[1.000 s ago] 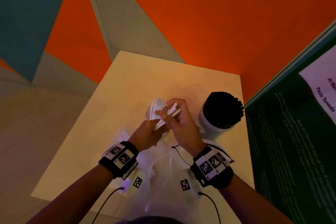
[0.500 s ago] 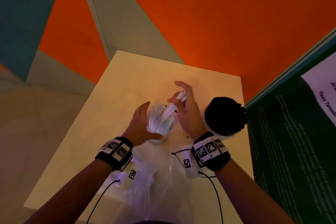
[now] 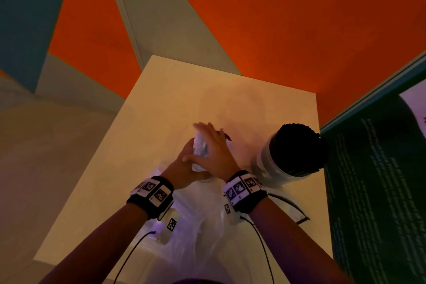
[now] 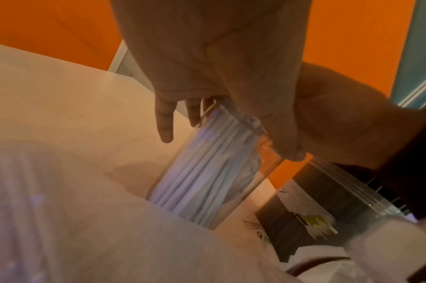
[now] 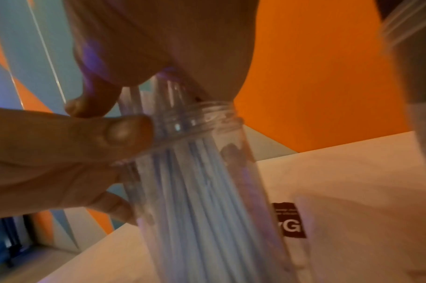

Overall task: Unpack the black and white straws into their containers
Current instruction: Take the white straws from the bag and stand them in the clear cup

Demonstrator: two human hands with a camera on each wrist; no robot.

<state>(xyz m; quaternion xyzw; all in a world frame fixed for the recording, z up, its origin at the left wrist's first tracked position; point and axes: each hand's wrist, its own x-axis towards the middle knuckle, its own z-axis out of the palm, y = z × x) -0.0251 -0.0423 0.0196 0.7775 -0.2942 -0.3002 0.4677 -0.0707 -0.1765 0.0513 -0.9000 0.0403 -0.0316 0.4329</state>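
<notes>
1. The left hand (image 3: 184,166) grips the clear jar (image 5: 207,172) near its threaded neck, thumb on one side and fingers curled round the other.
2. The right hand (image 3: 215,152) lies flat over the jar's mouth, fingers straight and spread, palm pressing on the tops of the white straws (image 4: 207,172); it curls round nothing.
3. The two hands meet at the jar, the right on top, the left at the side below it.
4. The white straws stand bundled inside the clear jar, which leans a little on the pale table (image 3: 161,110).
5. Just to the right of the right wrist stands a wider container (image 3: 272,161) packed with black straws (image 3: 297,145), apart from the hands.
6. Crumpled clear plastic packaging (image 3: 202,226) lies on the table between the forearms, near the table's front edge, reaching up to the base of the jar.
</notes>
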